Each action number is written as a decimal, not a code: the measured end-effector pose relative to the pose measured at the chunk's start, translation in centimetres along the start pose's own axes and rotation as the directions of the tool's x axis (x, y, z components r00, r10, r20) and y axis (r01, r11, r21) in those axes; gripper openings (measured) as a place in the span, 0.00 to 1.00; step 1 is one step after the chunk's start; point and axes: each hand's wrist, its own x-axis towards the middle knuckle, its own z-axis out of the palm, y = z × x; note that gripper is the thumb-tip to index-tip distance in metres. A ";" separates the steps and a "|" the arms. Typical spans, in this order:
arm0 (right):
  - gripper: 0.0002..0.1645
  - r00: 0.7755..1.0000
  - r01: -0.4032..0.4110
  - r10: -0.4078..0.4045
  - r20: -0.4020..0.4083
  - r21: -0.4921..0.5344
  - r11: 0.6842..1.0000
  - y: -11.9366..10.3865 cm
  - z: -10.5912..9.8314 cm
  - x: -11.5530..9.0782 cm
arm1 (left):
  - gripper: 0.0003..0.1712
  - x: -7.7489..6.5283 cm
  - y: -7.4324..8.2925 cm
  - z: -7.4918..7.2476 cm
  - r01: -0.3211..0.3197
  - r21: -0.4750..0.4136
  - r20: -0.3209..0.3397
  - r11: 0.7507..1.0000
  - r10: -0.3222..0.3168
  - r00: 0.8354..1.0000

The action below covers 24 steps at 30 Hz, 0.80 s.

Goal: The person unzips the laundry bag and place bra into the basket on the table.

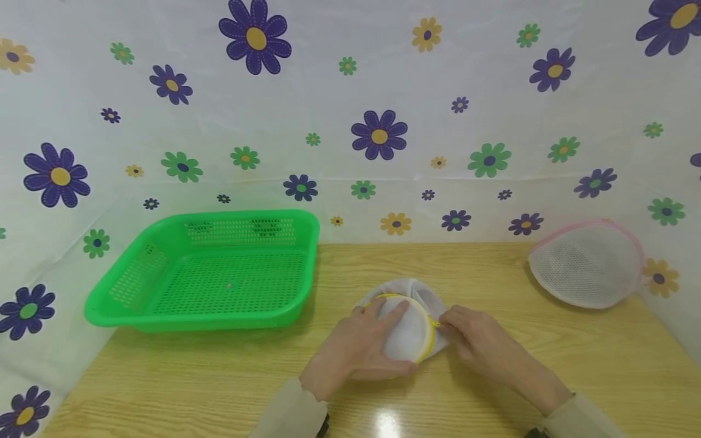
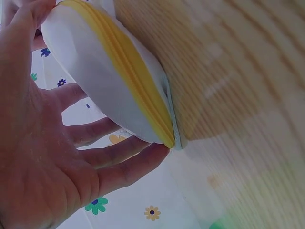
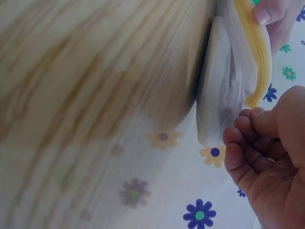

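A round white mesh laundry bag (image 1: 405,334) with a yellow zipper (image 2: 128,71) lies on the table in front of me. My left hand (image 1: 367,347) holds it by the edge, thumb on the near side and fingers spread over the far side. In the left wrist view those fingers reach round the bag's rim. At the bag's right side, my right hand (image 1: 482,344) pinches the zipper's small yellow pull between thumb and index finger, and the fingertips mostly hide it. The right wrist view shows the bag's white mesh side (image 3: 221,90) below the zipper band.
A green perforated plastic basket (image 1: 219,319) stands at the back left. Toward the back right, a white mesh bag with pink trim (image 1: 586,267) leans by the flower-printed curtain (image 1: 328,97). Everything rests on a wood-grain table (image 1: 219,377).
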 end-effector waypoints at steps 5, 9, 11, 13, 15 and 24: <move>0.14 1.000 0.008 -0.008 -0.001 0.001 1.000 0.0 0.0 0.0 | 0.57 -0.1 0.1 0.0 0.002 0.003 -0.005 1.000 -0.002 1.000; 0.14 1.000 0.005 -0.005 0.002 0.009 1.000 0.0 -0.1 0.0 | 0.57 0.0 0.1 0.0 0.006 0.005 -0.005 1.000 -0.006 1.000; 0.13 1.000 0.002 -0.002 0.004 0.013 1.000 0.0 -0.1 0.0 | 0.57 0.0 0.2 0.0 0.013 0.005 0.000 1.000 -0.013 1.000; 0.14 1.000 0.004 -0.004 0.001 0.012 1.000 0.0 -0.1 0.0 | 0.57 0.1 0.2 0.0 0.021 0.009 0.006 1.000 -0.021 1.000; 0.14 1.000 0.013 -0.013 -0.006 0.008 1.000 0.0 -0.1 -0.1 | 0.58 0.2 0.3 0.1 0.030 0.011 0.015 0.999 -0.030 0.999; 0.15 0.999 0.040 -0.040 -0.029 -0.003 0.999 0.1 -0.1 -0.1 | 0.58 0.4 0.4 0.1 0.050 0.027 0.030 0.998 -0.051 0.998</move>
